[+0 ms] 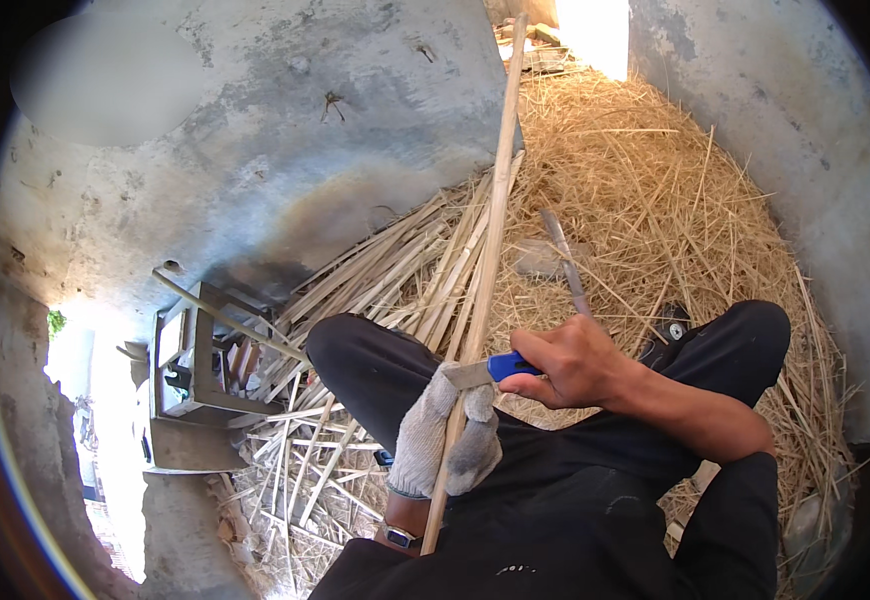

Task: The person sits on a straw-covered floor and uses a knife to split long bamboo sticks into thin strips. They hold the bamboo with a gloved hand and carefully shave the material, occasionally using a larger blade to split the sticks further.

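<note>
My left hand (423,440), in a whitish work glove with grey patches, is closed around a long, pale wooden strip (501,190), likely split bamboo. The strip runs from my lap up between my knees toward the bright opening at the far end. My bare right hand (583,362) grips a blue-handled knife (510,366). Its broad grey blade lies across the strip, right at the gloved fingers. Just beyond my right hand, a long narrow blade (566,255) with a brownish lower end rests over the straw; its near end is hidden behind the hand.
Many split strips (395,265) lie in a pile beyond my left knee. Straw-like shavings (645,190) cover the floor ahead and to the right. A wooden box (200,400) with small items stands at the left. Concrete walls (255,110) close in on both sides.
</note>
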`<state>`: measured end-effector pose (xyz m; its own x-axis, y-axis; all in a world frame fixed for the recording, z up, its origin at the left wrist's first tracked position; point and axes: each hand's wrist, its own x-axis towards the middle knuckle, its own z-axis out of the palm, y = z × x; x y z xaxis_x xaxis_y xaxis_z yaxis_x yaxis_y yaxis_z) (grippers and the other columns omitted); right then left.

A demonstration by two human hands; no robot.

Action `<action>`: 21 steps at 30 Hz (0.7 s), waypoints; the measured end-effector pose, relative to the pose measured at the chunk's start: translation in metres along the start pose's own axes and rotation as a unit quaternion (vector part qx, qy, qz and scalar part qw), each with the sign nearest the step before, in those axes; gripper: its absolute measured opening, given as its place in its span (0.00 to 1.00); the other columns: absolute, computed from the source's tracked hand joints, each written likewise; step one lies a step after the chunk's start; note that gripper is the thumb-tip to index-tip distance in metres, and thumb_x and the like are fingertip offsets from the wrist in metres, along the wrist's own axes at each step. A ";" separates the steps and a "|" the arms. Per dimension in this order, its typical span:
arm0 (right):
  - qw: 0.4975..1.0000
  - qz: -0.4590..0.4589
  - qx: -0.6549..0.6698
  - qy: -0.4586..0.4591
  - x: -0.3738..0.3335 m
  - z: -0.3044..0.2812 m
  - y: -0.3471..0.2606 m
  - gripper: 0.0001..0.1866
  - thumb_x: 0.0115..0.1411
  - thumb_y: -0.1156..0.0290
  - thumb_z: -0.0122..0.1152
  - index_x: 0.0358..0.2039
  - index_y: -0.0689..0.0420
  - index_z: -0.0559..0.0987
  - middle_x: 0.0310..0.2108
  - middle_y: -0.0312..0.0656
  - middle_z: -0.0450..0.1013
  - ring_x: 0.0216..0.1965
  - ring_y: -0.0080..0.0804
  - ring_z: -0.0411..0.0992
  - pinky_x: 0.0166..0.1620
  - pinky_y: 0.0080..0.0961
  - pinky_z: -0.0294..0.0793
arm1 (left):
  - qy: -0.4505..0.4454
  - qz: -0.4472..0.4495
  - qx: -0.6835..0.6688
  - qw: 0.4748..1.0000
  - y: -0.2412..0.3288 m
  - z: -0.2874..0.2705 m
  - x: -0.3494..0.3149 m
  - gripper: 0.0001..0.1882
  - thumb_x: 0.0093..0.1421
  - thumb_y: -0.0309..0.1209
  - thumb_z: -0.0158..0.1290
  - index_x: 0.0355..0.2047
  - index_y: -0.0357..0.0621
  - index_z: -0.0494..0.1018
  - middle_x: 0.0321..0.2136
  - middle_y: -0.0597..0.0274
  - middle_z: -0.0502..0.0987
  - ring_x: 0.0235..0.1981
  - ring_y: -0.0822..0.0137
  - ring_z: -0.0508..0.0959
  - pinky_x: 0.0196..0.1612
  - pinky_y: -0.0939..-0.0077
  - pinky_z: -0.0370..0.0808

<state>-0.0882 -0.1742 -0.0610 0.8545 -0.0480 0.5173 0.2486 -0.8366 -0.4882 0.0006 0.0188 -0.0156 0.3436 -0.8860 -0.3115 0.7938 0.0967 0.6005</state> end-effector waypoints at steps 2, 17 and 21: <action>1.000 -0.002 -0.004 0.007 -0.003 0.001 0.002 0.27 0.63 0.41 0.54 0.25 0.54 0.70 0.13 0.39 0.68 0.10 0.37 0.69 0.15 0.32 0.67 | -0.009 -0.009 -0.007 1.000 -0.002 -0.002 0.001 0.19 0.72 0.48 0.41 0.38 0.43 0.68 0.10 0.66 0.63 0.04 0.73 0.59 0.07 0.79 0.57; 0.914 0.244 -0.138 0.292 0.036 -0.063 0.136 0.23 0.73 0.57 0.44 0.23 0.55 0.75 0.08 0.28 0.56 0.07 0.20 0.54 0.09 0.20 0.53 | -0.066 -0.031 -0.079 0.994 -0.016 -0.008 -0.010 0.24 0.73 0.50 0.33 0.29 0.47 0.65 0.04 0.69 0.59 0.01 0.73 0.58 0.05 0.81 0.55; 0.970 0.040 0.020 0.238 0.024 -0.022 0.059 0.22 0.71 0.54 0.47 0.25 0.55 0.75 0.09 0.30 0.61 0.08 0.21 0.57 0.10 0.23 0.53 | -0.068 -0.058 -0.118 0.989 -0.008 -0.013 0.009 0.24 0.73 0.51 0.32 0.31 0.47 0.66 0.05 0.67 0.59 0.00 0.71 0.57 0.05 0.77 0.55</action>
<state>-0.0632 -0.2368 -0.0625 0.5671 -0.3659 0.7379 0.2163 -0.7983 -0.5621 0.0039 0.0159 -0.0322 0.1848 -0.9486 -0.2570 0.9245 0.0791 0.3730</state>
